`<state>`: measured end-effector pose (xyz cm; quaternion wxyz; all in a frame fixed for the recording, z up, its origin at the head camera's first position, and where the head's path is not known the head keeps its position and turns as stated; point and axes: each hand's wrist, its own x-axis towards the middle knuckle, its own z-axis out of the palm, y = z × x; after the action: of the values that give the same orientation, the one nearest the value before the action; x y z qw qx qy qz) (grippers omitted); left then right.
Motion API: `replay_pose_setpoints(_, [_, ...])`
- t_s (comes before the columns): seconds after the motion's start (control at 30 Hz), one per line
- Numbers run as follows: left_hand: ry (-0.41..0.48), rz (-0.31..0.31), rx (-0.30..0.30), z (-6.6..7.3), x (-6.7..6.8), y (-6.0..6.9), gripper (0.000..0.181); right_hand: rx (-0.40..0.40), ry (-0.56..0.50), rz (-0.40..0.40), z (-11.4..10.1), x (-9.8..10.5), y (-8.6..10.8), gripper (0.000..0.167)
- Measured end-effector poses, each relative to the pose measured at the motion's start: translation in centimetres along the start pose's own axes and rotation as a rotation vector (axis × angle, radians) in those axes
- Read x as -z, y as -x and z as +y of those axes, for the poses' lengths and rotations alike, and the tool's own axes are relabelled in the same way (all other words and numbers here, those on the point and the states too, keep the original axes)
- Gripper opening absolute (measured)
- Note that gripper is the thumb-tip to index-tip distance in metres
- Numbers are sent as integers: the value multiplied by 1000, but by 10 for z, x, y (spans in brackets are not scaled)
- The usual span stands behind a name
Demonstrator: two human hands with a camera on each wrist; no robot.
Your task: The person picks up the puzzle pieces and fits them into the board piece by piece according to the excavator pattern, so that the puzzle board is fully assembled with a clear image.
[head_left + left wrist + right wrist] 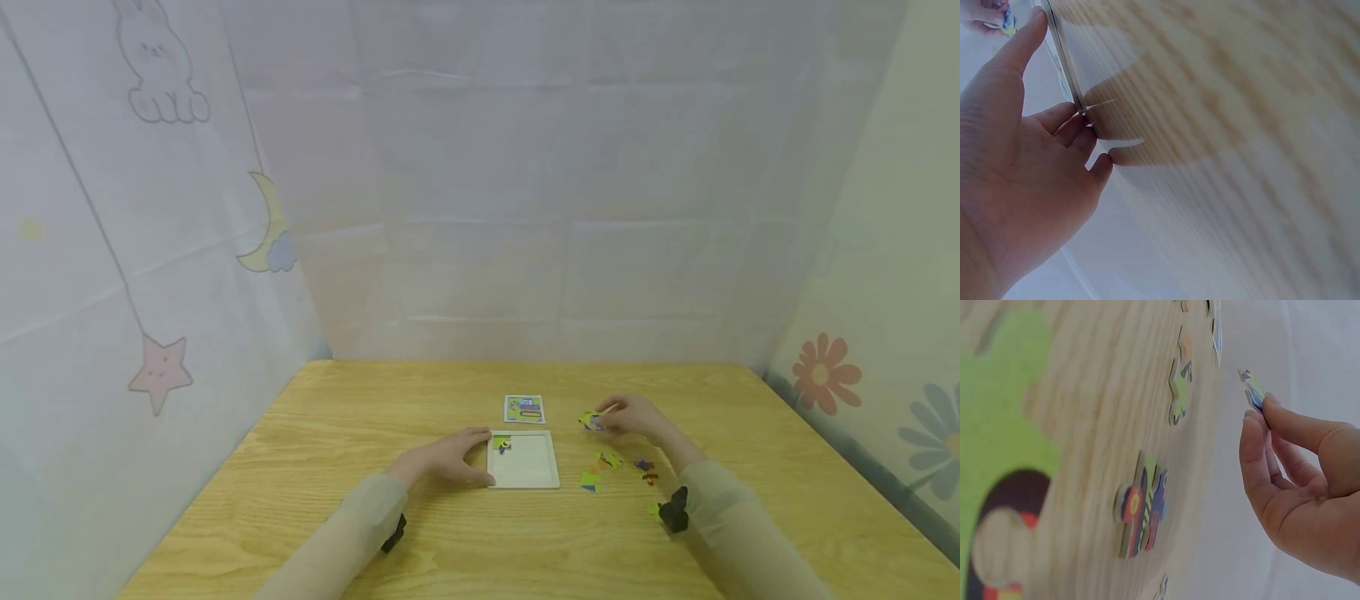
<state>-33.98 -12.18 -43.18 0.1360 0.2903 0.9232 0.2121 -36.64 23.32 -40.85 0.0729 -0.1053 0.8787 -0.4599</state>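
A white square puzzle tray lies on the table with a green piece in its upper left corner. My left hand rests at the tray's left side, thumb near the lower corner and fingers near the upper one. In the left wrist view those fingertips touch the edge and the tabletop. Right of the tray, my right hand pinches a green, yellow and blue puzzle piece between thumb and fingers, raised above the table.
Loose puzzle pieces lie right of the tray: a green one, a green and blue one, a dark and red one, and a green one by the right wrist. A picture card lies behind the tray.
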Motion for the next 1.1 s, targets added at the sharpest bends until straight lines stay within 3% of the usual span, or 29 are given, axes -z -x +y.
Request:
replay_pose_setpoints(0.37, [11, -6, 0, 3, 2, 0, 83, 17, -50, 8, -6, -11, -9, 33])
replay_pose_setpoints(0.63, [16, -4, -2, 3, 3, 0, 83, 24, -99, -36, -17, -25, -16, 33])
replay_pose_setpoints(0.87, [27, -5, 4, 4, 4, 1, 83, 51, -33, -45, -29, -36, -18, 30])
replay_pose_setpoints(1.1, [12, -10, 12, 6, 4, 2, 83, 50, -32, -56, -35, -47, -23, 26])
